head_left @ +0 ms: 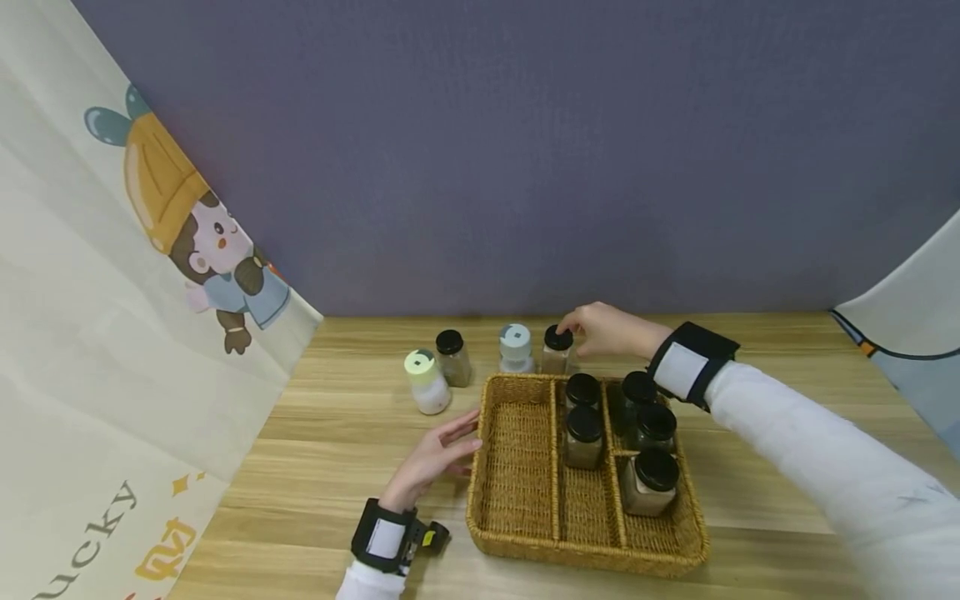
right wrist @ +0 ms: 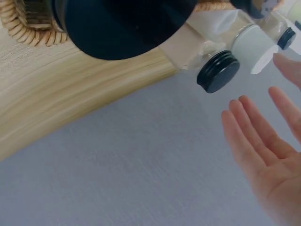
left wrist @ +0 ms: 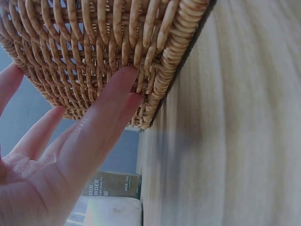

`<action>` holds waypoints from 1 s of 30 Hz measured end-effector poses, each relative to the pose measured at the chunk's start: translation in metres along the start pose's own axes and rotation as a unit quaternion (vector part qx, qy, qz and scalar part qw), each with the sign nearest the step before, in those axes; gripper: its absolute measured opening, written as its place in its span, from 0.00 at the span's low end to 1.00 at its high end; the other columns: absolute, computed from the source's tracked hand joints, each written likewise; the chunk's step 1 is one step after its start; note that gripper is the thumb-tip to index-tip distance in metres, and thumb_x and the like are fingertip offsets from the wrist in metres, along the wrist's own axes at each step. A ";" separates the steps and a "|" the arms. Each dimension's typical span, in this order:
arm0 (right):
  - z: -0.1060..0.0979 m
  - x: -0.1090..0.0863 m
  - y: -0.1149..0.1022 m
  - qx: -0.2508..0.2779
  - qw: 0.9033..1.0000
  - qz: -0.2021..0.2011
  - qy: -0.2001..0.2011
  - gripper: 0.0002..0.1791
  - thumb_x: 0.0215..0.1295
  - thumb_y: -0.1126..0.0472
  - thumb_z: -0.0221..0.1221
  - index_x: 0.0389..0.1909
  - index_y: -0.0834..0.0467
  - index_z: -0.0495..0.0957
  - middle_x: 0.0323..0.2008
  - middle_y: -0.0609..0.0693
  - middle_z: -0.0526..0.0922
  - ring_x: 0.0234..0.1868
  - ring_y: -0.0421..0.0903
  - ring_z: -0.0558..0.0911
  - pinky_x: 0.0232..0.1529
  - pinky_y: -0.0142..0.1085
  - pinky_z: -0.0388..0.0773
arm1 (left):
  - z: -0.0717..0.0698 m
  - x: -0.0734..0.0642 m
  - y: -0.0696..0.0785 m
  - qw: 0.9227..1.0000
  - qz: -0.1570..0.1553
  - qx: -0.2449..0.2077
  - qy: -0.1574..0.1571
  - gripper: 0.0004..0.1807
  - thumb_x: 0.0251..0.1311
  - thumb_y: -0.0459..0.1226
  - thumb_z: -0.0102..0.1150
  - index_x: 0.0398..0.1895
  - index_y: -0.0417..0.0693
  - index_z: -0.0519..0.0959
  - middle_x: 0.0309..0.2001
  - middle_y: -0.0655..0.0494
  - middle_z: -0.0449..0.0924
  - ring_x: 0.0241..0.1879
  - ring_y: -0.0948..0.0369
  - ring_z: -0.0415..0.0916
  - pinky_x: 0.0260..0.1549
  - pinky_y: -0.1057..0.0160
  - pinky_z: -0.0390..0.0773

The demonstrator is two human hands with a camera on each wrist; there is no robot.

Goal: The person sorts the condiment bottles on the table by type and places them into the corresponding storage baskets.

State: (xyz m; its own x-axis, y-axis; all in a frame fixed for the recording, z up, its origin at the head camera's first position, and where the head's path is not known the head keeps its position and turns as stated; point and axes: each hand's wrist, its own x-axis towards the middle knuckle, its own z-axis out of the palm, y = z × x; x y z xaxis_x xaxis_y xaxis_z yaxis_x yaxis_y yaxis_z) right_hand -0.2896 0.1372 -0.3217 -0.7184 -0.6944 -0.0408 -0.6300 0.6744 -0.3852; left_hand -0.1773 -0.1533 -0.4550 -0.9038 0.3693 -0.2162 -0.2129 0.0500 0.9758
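Observation:
With its fingers extended, my left hand (head_left: 431, 458) touches the left side of a woven basket (head_left: 517, 467). The left wrist view shows those fingertips against the wicker wall (left wrist: 94, 52), low near the table. My right hand (head_left: 600, 329) reaches beyond the basket's far rim to a square glass jar (head_left: 557, 360) with a black lid. In the right wrist view its fingers (right wrist: 254, 136) are straight and spread, a little apart from that black lid (right wrist: 218, 73). Several black-lidded jars stand in the basket's middle and right compartments, among them a brown-filled jar (head_left: 647, 492) at front right.
Behind the basket stands a white-capped bottle (head_left: 516, 346). Left of it are another black-lidded jar (head_left: 453, 362) and a bottle with a pale green cap (head_left: 427, 383). A dark grey-blue panel (head_left: 570, 167) rises at the table's back edge, and a printed curtain (head_left: 112, 333) hangs at left.

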 end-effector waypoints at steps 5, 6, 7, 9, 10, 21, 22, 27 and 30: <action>0.004 0.010 0.009 -0.003 1.000 0.011 -0.004 0.21 0.48 0.69 0.61 0.47 0.66 0.75 0.39 0.58 0.78 0.31 0.46 0.76 0.32 0.38 0.74 | -0.001 0.002 -0.002 1.000 -0.002 0.000 0.002 0.34 0.55 0.38 0.57 0.65 0.47 0.57 0.64 0.39 0.53 0.52 0.46 0.68 0.38 0.53 0.78; 0.005 0.012 0.010 -0.003 1.000 0.015 -0.005 0.21 0.48 0.69 0.61 0.47 0.66 0.74 0.38 0.58 0.78 0.29 0.45 0.74 0.30 0.38 0.72 | -0.001 0.003 -0.002 1.000 -0.003 0.001 0.002 0.34 0.55 0.38 0.56 0.65 0.47 0.57 0.64 0.39 0.53 0.52 0.45 0.68 0.38 0.53 0.78; 0.006 0.014 0.011 -0.002 1.000 0.021 -0.006 0.22 0.48 0.68 0.62 0.48 0.66 0.74 0.38 0.58 0.78 0.29 0.45 0.74 0.30 0.38 0.72 | -0.002 0.003 -0.003 1.000 -0.004 0.002 0.002 0.34 0.55 0.38 0.56 0.65 0.47 0.57 0.64 0.39 0.53 0.52 0.45 0.68 0.39 0.53 0.78; 0.007 0.017 0.013 0.000 0.999 0.032 -0.009 0.23 0.48 0.68 0.62 0.49 0.66 0.73 0.40 0.58 0.78 0.32 0.48 0.76 0.32 0.39 0.74 | -0.002 0.004 -0.004 1.000 -0.006 0.003 0.002 0.33 0.55 0.37 0.56 0.65 0.46 0.56 0.64 0.38 0.53 0.52 0.45 0.68 0.39 0.53 0.78; 0.008 0.019 0.014 0.003 0.999 0.037 -0.010 0.24 0.48 0.68 0.63 0.49 0.66 0.73 0.42 0.59 0.78 0.35 0.50 0.77 0.35 0.40 0.76 | -0.002 0.005 -0.004 1.000 -0.007 0.004 0.002 0.33 0.55 0.37 0.56 0.65 0.47 0.56 0.64 0.38 0.53 0.52 0.44 0.68 0.39 0.52 0.78; 0.019 0.028 0.008 -0.003 0.999 0.050 -0.013 0.23 0.48 0.69 0.62 0.48 0.67 0.73 0.46 0.61 0.77 0.46 0.56 0.75 0.44 0.47 0.75 | -0.007 -0.005 -0.004 1.000 -0.007 0.008 -0.007 0.34 0.55 0.37 0.56 0.65 0.46 0.56 0.64 0.38 0.53 0.53 0.44 0.67 0.39 0.53 0.78; 0.021 0.028 0.006 -0.003 0.999 0.050 -0.012 0.23 0.48 0.69 0.61 0.48 0.67 0.73 0.46 0.61 0.77 0.46 0.56 0.75 0.44 0.47 0.75 | -0.007 -0.008 -0.002 1.000 -0.008 0.010 -0.008 0.34 0.55 0.37 0.56 0.65 0.45 0.56 0.64 0.38 0.53 0.53 0.44 0.67 0.40 0.53 0.78; 0.029 0.028 -0.002 -0.003 0.998 0.058 -0.008 0.23 0.48 0.70 0.62 0.48 0.68 0.73 0.47 0.62 0.76 0.47 0.56 0.75 0.45 0.46 0.75 | -0.010 -0.016 -0.004 1.000 -0.008 0.013 -0.017 0.35 0.53 0.40 0.58 0.64 0.47 0.58 0.64 0.39 0.53 0.52 0.46 0.68 0.39 0.54 0.78; 0.033 0.027 -0.008 0.003 0.997 0.074 -0.010 0.23 0.48 0.70 0.62 0.49 0.68 0.73 0.47 0.62 0.76 0.47 0.56 0.75 0.44 0.44 0.76 | -0.014 -0.019 -0.008 1.000 -0.010 0.017 -0.024 0.35 0.53 0.41 0.58 0.65 0.48 0.57 0.64 0.39 0.53 0.52 0.47 0.69 0.39 0.54 0.78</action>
State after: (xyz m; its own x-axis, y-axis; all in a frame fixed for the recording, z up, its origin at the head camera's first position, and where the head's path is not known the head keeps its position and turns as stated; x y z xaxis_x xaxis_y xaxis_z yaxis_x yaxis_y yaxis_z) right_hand -0.2945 0.1046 -0.3505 -0.7975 -0.5920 -0.1161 -0.5156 0.7688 -0.3783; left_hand -0.1637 -0.1731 -0.4595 -0.8808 0.4118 -0.2339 -0.2165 0.0892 0.9722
